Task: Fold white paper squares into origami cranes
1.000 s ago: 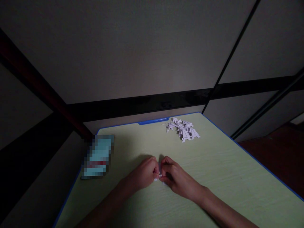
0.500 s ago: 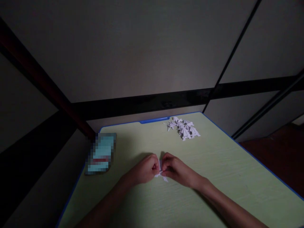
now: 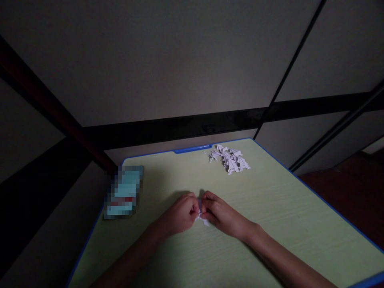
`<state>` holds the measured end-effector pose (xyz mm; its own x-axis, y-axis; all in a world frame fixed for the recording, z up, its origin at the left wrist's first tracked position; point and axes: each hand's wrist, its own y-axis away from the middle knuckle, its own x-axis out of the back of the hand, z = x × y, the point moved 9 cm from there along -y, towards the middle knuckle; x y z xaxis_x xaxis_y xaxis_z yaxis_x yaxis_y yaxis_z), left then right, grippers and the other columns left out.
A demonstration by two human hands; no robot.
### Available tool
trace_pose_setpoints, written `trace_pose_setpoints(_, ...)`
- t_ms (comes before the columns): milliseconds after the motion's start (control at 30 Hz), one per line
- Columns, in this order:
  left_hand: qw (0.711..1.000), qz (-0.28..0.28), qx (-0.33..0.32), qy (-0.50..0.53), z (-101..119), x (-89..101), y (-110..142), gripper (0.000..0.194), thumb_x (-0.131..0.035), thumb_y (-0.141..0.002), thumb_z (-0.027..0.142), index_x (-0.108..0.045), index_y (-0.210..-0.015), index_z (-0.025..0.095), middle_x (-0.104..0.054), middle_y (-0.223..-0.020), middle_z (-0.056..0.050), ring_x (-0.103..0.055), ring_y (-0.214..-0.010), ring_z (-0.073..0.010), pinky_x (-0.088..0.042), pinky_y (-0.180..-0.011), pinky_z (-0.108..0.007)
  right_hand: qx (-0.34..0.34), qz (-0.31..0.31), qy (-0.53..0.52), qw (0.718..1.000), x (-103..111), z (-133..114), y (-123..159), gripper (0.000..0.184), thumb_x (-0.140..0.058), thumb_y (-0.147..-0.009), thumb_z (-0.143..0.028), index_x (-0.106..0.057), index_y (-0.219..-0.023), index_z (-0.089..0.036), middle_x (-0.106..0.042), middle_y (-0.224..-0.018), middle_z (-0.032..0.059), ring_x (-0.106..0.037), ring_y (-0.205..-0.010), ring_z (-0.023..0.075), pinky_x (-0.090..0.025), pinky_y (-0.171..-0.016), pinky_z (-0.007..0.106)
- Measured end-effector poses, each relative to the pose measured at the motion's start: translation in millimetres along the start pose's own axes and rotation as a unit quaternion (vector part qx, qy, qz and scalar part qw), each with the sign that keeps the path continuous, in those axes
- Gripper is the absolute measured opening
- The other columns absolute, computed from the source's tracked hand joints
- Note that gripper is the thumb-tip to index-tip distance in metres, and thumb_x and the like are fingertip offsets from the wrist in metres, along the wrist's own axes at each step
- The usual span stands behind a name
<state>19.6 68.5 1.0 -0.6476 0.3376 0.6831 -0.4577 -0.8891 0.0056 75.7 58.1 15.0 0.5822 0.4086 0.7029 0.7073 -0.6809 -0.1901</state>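
Observation:
My left hand (image 3: pixel 181 214) and my right hand (image 3: pixel 220 213) meet at the middle of a pale green table (image 3: pixel 285 224). Both pinch one small white folded paper piece (image 3: pixel 201 219), whose corners poke out below the fingertips. The fingers of both hands are curled tight around it, so most of the paper is hidden. A pile of several finished white folded paper pieces (image 3: pixel 230 159) lies at the far edge of the table, beyond my right hand.
A blurred light-blue packet (image 3: pixel 123 192) lies at the table's left edge. The table has a blue rim (image 3: pixel 192 149) with a handle at the far side. Dim panelled walls with dark rails stand behind; dark floor lies to the right.
Both hands stay pressed together on the paper; the fingers shifted slightly and less of the white paper shows than half a second ago. The view tilted a little.

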Motion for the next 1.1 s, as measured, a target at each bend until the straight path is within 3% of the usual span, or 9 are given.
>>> trace_pose_setpoints(100, 1.000, 0.002, 0.014, 0.026, -4, -0.5, -1, 0.016, -0.046, -0.061, -0.001, -0.053, -0.059, 0.013, -0.047, -0.062, 0.002, -0.046, -0.055, -0.0082, -0.037, -0.050, -0.018, -0.010, 0.017, -0.022, 1.000, 2, 5, 0, 0.009, -0.053, -0.071, -0.010, -0.048, -0.066, -0.016, -0.046, -0.073, 0.0030, -0.045, -0.072, 0.0148, -0.039, -0.064, 0.024)
trace_pose_setpoints(233, 0.997, 0.021, -0.067, 0.011, 11, 2.4, 9, 0.019, -0.048, -0.068, 0.001, -0.060, -0.061, 0.014, -0.053, -0.071, -0.002, -0.052, -0.070, -0.0113, -0.042, -0.063, -0.021, -0.036, 0.039, -0.040, 0.998, 7, 11, -1, 0.013, -0.059, -0.067, -0.011, -0.048, -0.063, -0.015, -0.046, -0.072, 0.0016, -0.046, -0.066, 0.0130, -0.038, -0.057, 0.021)
trace_pose_setpoints(367, 0.980, 0.020, -0.121, -0.157, 27, -7.4, 30, 0.024, -0.040, -0.077, 0.006, -0.060, -0.082, 0.017, -0.057, -0.080, -0.003, -0.052, -0.078, -0.0141, -0.043, -0.068, -0.024, -0.039, 0.063, -0.052, 0.996, 8, 17, -3, 0.015, -0.064, -0.063, -0.013, -0.050, -0.058, -0.014, -0.046, -0.067, 0.0001, -0.045, -0.059, 0.0111, -0.035, -0.050, 0.019)
trace_pose_setpoints(500, 0.921, 0.044, -0.160, -0.352, 40, -26.4, 53, 0.034, -0.034, -0.077, 0.005, -0.050, -0.106, 0.012, -0.056, -0.104, -0.010, -0.048, -0.097, -0.0206, -0.040, -0.082, -0.032, -0.043, 0.058, -0.071, 0.995, 4, 23, -6, 0.011, -0.064, -0.060, -0.008, -0.055, -0.058, -0.014, -0.048, -0.066, -0.0001, -0.045, -0.055, 0.0094, -0.034, -0.046, 0.018)
trace_pose_setpoints(667, 0.891, 0.069, -0.138, -0.427, 37, -40.4, 65, 0.047, -0.026, -0.073, 0.000, -0.042, -0.116, 0.010, -0.052, -0.115, -0.010, -0.047, -0.103, -0.0197, -0.038, -0.085, -0.031, -0.026, 0.017, -0.066, 0.997, 0, 18, -8, 0.008, -0.057, -0.066, -0.006, -0.059, -0.063, -0.014, -0.051, -0.068, 0.0013, -0.048, -0.058, 0.0097, -0.037, -0.049, 0.018)
trace_pose_setpoints(933, 0.869, 0.073, -0.155, -0.465, 43, -42.8, 68, 0.046, -0.027, -0.072, 0.001, -0.045, -0.114, 0.008, -0.051, -0.116, -0.010, -0.045, -0.106, -0.0212, -0.036, -0.086, -0.032, 0.021, -0.060, 0.090, 0.994, -4, 1, -12, 0.011, -0.047, -0.075, -0.010, -0.055, -0.069, -0.014, -0.053, -0.074, 0.0037, -0.050, -0.067, 0.0127, -0.038, -0.060, 0.021)
trace_pose_setpoints(1100, 0.859, 0.065, -0.168, -0.478, 46, -43.5, 68, 0.043, -0.027, -0.074, 0.004, -0.047, -0.111, 0.010, -0.052, -0.116, -0.009, -0.046, -0.105, -0.0215, -0.036, -0.086, -0.033, 0.024, -0.065, 0.197, 0.978, -6, -5, -11, 0.013, -0.041, -0.078, -0.012, -0.052, -0.072, -0.014, -0.052, -0.076, 0.0063, -0.049, -0.068, 0.0149, -0.037, -0.059, 0.024)
